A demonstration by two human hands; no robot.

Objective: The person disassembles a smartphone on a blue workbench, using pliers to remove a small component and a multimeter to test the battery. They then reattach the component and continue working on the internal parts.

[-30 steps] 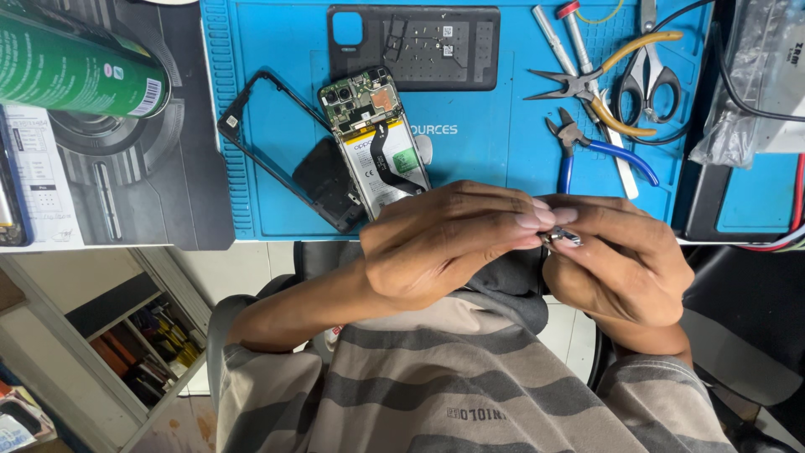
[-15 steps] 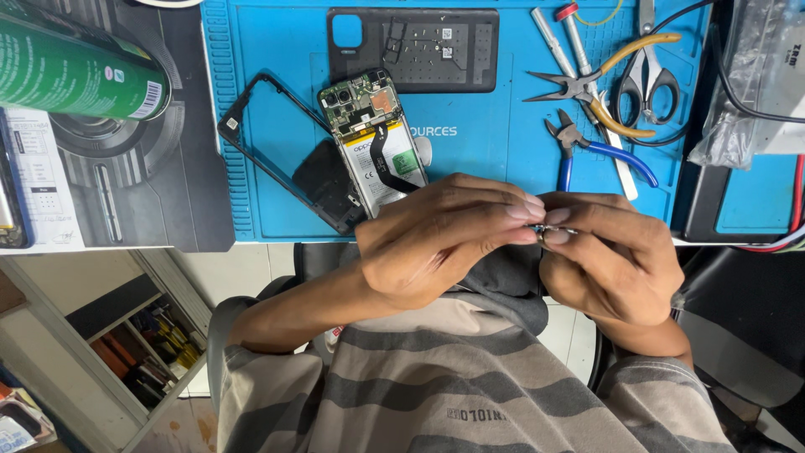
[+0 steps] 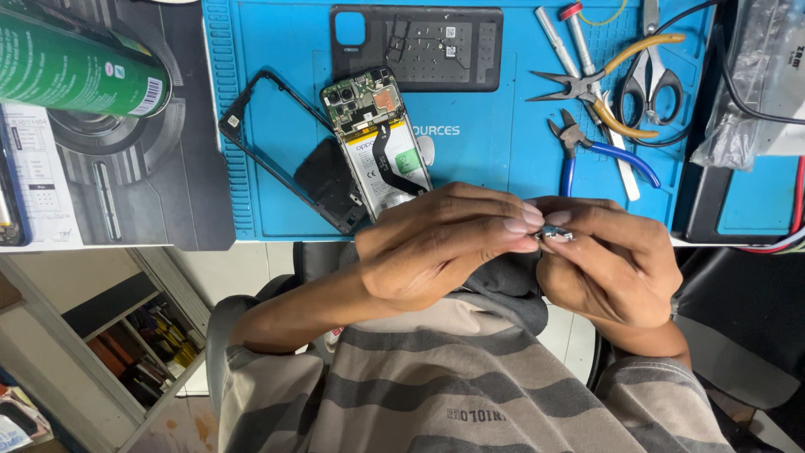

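Observation:
My left hand and my right hand meet fingertip to fingertip just in front of the bench edge, above my lap. Both pinch a small metal part, mostly hidden by the fingers. Beyond my left hand an opened phone lies on the blue work mat, its circuit board and battery exposed. A black phone frame lies to its left, partly under it. The black back cover lies farther back.
Yellow-handled pliers, blue-handled cutters, scissors and two screwdrivers lie at the mat's right. A green spray can lies at far left. A plastic bag and cables sit at right. Shelves with tools are below left.
Both hands stay together on the small part; the fingertips have shifted only slightly. Nothing on the mat has moved.

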